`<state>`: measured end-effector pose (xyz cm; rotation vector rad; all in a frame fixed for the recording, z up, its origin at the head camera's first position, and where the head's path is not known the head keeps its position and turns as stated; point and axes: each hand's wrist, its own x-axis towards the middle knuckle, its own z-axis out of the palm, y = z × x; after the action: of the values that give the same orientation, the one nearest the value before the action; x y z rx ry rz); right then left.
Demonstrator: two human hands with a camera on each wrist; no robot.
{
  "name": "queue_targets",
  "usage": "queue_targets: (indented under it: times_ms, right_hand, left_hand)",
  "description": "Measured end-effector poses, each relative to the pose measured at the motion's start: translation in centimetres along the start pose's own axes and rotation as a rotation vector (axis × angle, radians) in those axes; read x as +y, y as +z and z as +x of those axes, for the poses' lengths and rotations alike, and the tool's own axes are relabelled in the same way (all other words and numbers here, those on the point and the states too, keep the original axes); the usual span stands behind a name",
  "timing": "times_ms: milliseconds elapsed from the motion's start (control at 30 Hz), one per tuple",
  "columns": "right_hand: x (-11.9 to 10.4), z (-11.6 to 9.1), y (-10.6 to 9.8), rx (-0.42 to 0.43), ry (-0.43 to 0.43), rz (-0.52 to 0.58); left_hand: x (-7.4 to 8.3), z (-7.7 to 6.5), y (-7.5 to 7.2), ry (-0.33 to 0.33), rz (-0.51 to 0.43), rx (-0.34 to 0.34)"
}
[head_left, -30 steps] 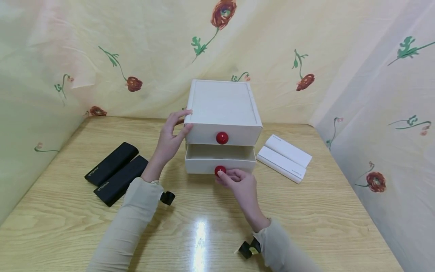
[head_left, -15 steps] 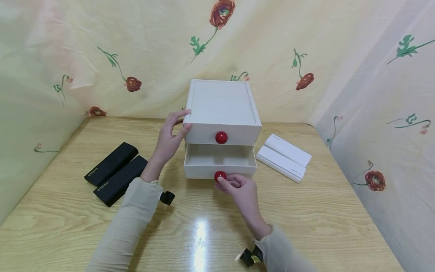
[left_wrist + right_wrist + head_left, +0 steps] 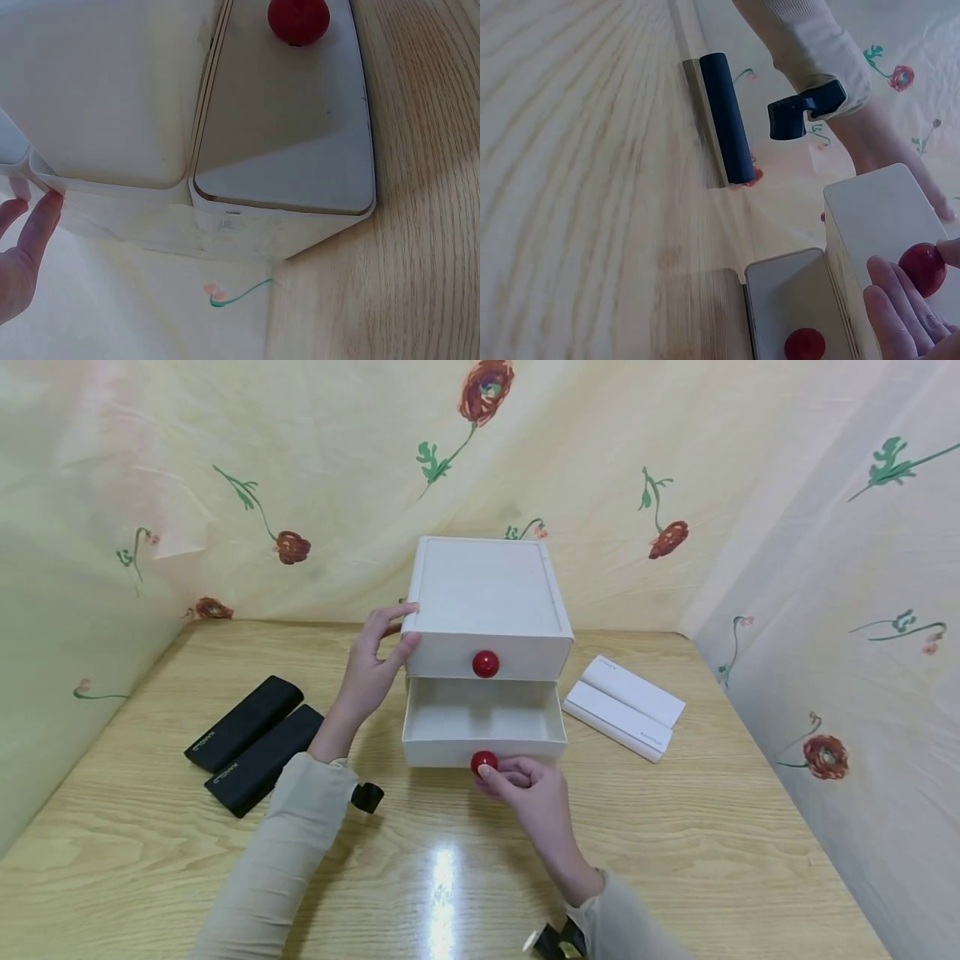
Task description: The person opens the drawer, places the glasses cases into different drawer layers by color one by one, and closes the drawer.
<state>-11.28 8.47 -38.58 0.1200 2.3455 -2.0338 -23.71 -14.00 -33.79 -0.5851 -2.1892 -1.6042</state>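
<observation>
A white drawer cabinet [image 3: 487,585] with round red knobs stands at the back of the table. Its middle drawer [image 3: 483,708] is pulled partway out, and its inside shows white and bare. My right hand [image 3: 534,793] pinches that drawer's red knob [image 3: 483,763] between thumb and fingers; the right wrist view shows the same knob [image 3: 922,268] in the fingers. My left hand [image 3: 372,664] rests with fairly straight fingers against the cabinet's upper left front corner. In the left wrist view the bottom drawer [image 3: 289,127] sits closed close to the tabletop, hidden in the head view.
Two black flat cases [image 3: 255,735] with lettering lie to the left, beside my left forearm. On the right are white cases [image 3: 626,706] of similar shape, close to the cabinet. Flower-patterned cloth [image 3: 337,468] hangs behind and at both sides of the wooden table [image 3: 720,827].
The middle drawer has slid farther out toward me, with my right hand moving along on its knob. More of its inside shows. My left hand has stayed at the cabinet's corner.
</observation>
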Motion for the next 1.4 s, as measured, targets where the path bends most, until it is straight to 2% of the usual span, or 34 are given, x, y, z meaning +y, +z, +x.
queue_targets:
  times_ms: [300, 800, 1133, 1400]
  right_hand:
    - [0.2, -1.0, -0.1, -0.014, 0.019, 0.007]
    - [0.2, -2.4, -0.3, -0.023, 0.060, 0.059]
    - [0.6, -3.4, -0.3, -0.021, 0.045, 0.025]
    - [1.0, -4.0, -0.4, -0.021, 0.028, 0.014]
  left_hand:
    - [-0.2, 0.1, 0.2, 0.039, 0.003, 0.018]
    - [0.0, 0.1, 0.1, 0.016, -0.013, 0.003]
    - [0.2, 0.0, 0.1, 0.003, -0.011, 0.000]
    - [0.1, 0.0, 0.1, 0.036, -0.011, 0.013]
